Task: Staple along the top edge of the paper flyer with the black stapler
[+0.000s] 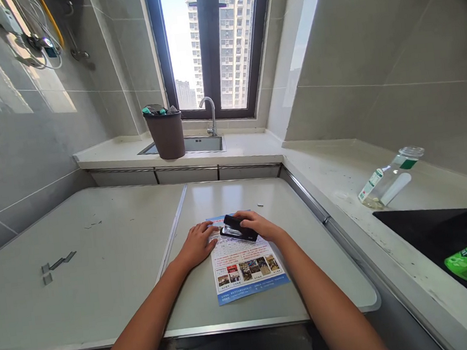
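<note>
Right hand [259,225] wrapped over stapler [238,228]: rigid, small, likely light; best gripped across its body. Left hand [199,244] spread flat, pinning thin, floppy flyer [245,268].

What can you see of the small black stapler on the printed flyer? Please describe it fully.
The black stapler is a small, compact, oblong tool with a glossy, plastic-looking body and a lighter glint along its lower edge. It lies across the top edge of the printed flyer, slanted, its right end nearer the person. The right hand covers its far side and right end, seemingly pressing down. The left hand lies flat on the flyer's left edge, apart from the stapler. Whether it bites the paper cannot be told.
</note>
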Action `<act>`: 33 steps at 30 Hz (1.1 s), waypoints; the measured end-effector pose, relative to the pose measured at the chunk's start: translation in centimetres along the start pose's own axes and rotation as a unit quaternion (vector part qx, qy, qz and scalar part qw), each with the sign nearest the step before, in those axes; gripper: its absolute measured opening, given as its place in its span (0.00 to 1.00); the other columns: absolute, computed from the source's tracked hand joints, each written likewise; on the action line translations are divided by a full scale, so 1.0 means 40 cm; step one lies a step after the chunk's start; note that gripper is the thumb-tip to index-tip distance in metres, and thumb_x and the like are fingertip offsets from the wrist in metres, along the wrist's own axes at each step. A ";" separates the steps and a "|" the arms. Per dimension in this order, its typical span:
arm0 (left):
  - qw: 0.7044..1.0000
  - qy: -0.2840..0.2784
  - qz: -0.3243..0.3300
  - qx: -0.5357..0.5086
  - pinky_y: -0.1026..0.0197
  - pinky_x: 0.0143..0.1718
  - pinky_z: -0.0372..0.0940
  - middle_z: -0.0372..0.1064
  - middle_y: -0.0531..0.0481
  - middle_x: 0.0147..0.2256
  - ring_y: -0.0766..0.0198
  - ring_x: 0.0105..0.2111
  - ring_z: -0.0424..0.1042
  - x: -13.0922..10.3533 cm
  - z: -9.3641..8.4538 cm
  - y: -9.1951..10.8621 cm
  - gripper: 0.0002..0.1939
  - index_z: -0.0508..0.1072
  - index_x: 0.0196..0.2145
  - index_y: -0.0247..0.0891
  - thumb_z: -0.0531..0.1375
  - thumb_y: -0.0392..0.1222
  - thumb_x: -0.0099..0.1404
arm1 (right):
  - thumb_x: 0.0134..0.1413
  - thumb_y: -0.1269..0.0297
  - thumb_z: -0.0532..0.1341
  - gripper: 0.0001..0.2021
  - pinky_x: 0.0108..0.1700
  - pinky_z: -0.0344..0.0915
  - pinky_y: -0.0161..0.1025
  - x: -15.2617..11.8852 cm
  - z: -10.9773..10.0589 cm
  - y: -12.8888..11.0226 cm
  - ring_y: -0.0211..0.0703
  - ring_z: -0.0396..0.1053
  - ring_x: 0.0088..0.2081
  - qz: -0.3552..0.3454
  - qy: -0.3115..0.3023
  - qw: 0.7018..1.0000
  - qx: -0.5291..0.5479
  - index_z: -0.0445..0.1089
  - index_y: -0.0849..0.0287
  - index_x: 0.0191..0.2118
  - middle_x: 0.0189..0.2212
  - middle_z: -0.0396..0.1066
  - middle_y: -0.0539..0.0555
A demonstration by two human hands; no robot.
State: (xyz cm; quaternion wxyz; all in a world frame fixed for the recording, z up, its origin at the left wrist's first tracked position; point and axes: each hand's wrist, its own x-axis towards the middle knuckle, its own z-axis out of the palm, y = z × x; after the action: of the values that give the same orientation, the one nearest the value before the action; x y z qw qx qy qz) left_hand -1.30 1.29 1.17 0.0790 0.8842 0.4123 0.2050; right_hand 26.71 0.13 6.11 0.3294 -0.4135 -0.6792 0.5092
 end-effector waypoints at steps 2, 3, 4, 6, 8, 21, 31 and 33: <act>1.000 -0.004 0.001 -0.002 0.39 0.64 0.59 0.67 0.42 0.61 0.46 0.61 0.65 0.000 -0.004 -0.003 0.17 0.76 0.50 0.44 0.57 0.33 0.65 | 0.57 0.53 0.57 0.21 0.38 0.68 0.38 0.000 -0.017 0.009 0.46 0.72 0.39 0.018 0.058 0.995 0.079 0.72 0.56 0.52 0.42 0.76 0.53; 1.000 -0.004 -0.004 -0.006 0.40 0.63 0.60 0.69 0.43 0.59 0.47 0.60 0.67 0.000 -0.006 -0.006 0.15 0.77 0.45 0.43 0.56 0.32 0.64 | 0.58 0.50 0.57 0.22 0.38 0.68 0.39 -0.001 -0.025 0.013 0.47 0.73 0.39 0.022 0.082 0.992 0.097 0.71 0.56 0.53 0.43 0.76 0.54; 1.000 0.000 -0.011 -0.010 0.42 0.62 0.61 0.71 0.43 0.56 0.48 0.58 0.69 0.000 -0.008 -0.008 0.12 0.76 0.41 0.42 0.56 0.32 0.63 | 0.57 0.48 0.59 0.24 0.39 0.70 0.40 -0.003 -0.034 0.017 0.48 0.74 0.40 0.021 0.102 0.990 0.098 0.71 0.56 0.54 0.45 0.77 0.56; 0.999 0.019 -0.031 -0.011 0.43 0.60 0.64 0.72 0.42 0.54 0.49 0.56 0.70 -0.001 -0.007 -0.015 0.09 0.75 0.38 0.41 0.56 0.34 0.65 | 0.53 0.46 0.65 0.26 0.41 0.71 0.41 -0.004 -0.050 0.027 0.50 0.75 0.43 0.015 0.143 0.988 0.057 0.72 0.57 0.53 0.46 0.77 0.57; 0.998 0.035 -0.049 -0.003 0.41 0.62 0.62 0.71 0.40 0.58 0.46 0.59 0.68 -0.003 -0.002 -0.021 0.10 0.75 0.45 0.41 0.57 0.40 0.68 | 0.49 0.47 0.70 0.26 0.42 0.70 0.42 -0.004 -0.066 0.039 0.51 0.75 0.42 0.015 0.194 0.981 -0.023 0.74 0.58 0.50 0.43 0.78 0.56; 0.999 -0.005 0.012 -0.039 0.44 0.62 0.63 0.70 0.45 0.60 0.51 0.60 0.69 -0.004 -0.002 -0.032 0.15 0.75 0.53 0.46 0.52 0.43 0.76 | 0.60 0.62 0.65 0.21 0.43 0.65 0.44 -0.015 -0.095 0.081 0.57 0.75 0.47 0.046 0.252 0.869 -0.423 0.72 0.47 0.59 0.48 0.80 0.56; 1.000 0.003 -0.016 -0.020 0.39 0.64 0.61 0.67 0.42 0.64 0.48 0.64 0.65 -0.004 0.011 -0.035 0.17 0.75 0.55 0.44 0.50 0.45 0.77 | 0.54 0.69 0.67 0.21 0.53 0.68 0.45 -0.017 -0.090 0.074 0.51 0.75 0.48 -0.032 0.117 0.938 -0.325 0.76 0.50 0.54 0.48 0.80 0.52; 1.000 0.004 -0.022 -0.016 0.38 0.66 0.59 0.66 0.41 0.65 0.47 0.66 0.63 -0.006 0.013 -0.035 0.17 0.74 0.56 0.44 0.52 0.45 0.76 | 0.55 0.69 0.67 0.20 0.54 0.68 0.45 -0.017 -0.079 0.067 0.50 0.75 0.48 -0.047 0.092 0.941 -0.322 0.76 0.50 0.54 0.47 0.80 0.52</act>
State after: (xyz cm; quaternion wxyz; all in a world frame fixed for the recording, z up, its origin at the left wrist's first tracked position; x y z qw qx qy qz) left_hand -2.19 2.02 0.20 0.0959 0.8728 0.4282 0.2135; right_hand 30.36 1.22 4.35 0.2640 -0.5100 -0.7921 0.2069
